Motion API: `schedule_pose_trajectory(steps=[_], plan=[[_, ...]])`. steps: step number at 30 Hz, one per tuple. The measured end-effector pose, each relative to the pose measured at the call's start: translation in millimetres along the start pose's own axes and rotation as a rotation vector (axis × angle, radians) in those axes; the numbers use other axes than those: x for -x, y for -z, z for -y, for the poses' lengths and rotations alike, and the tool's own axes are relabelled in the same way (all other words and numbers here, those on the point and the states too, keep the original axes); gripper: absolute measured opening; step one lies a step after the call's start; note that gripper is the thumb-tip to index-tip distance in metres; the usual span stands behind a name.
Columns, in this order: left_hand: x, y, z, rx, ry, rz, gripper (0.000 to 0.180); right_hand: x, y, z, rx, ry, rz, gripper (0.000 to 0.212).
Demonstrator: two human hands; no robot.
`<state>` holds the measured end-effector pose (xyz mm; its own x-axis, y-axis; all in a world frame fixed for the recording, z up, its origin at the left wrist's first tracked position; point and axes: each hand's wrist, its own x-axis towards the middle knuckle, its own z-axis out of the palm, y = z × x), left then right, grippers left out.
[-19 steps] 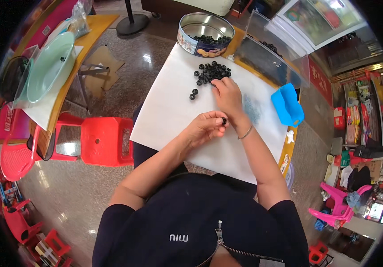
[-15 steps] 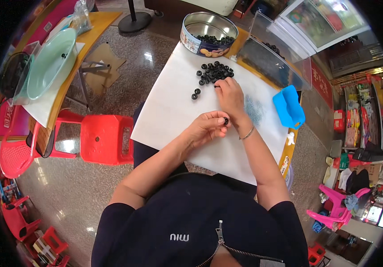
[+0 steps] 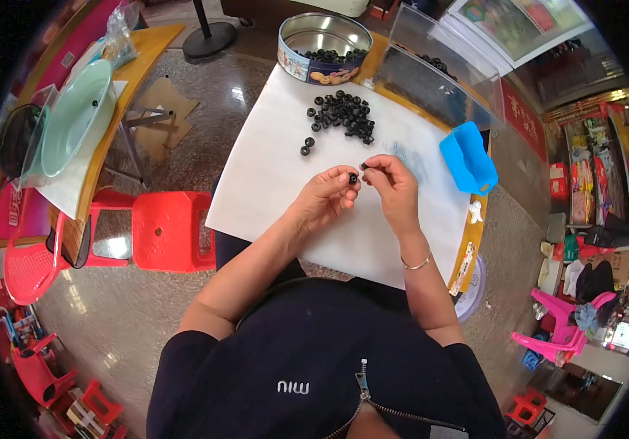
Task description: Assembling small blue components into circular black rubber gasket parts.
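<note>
My left hand (image 3: 323,196) pinches a small round black piece with a hole (image 3: 352,178) between thumb and fingertips. Close beside it, my right hand (image 3: 395,192) is closed in a pinch on a smaller black piece (image 3: 363,167), whose kind is too small to make out. Both hands are above the white sheet (image 3: 256,175) covering the table. Beyond them lies a loose pile of black pieces (image 3: 344,113), with a couple of round ones (image 3: 306,148) apart at its left. A round printed tin (image 3: 325,69) behind the pile holds more black pieces.
A clear plastic bin (image 3: 439,80) with dark pieces stands at the far right of the table. Nearer is a blue plastic container (image 3: 469,159). To the left are a red stool (image 3: 168,233) and a side table bearing a pale green basin (image 3: 73,128).
My right hand has drawn back from the pile toward my left hand, bringing a small black piece. My left hand keeps its round piece and has shifted slightly left and farther from me.
</note>
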<state>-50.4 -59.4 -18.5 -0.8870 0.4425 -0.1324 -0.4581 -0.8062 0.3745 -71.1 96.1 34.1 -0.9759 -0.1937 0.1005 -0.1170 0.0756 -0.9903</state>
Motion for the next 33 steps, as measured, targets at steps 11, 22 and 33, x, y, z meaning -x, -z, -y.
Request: schedule_pose_trajectory(steps=[11,22,33], plan=[[-1.6,5.7,1.6,-0.079,0.034,0.012,0.032,24.2,-2.1,26.1,0.296,0.229,-0.001,0.013],[-1.5,9.3,3.1,-0.120,0.034,0.031,0.030,24.1,-2.5,21.7,0.289,0.187,-0.013,0.012],[-1.3,5.1,2.8,-0.138,0.032,0.008,0.029,24.1,2.4,24.6,0.350,0.256,0.010,0.011]])
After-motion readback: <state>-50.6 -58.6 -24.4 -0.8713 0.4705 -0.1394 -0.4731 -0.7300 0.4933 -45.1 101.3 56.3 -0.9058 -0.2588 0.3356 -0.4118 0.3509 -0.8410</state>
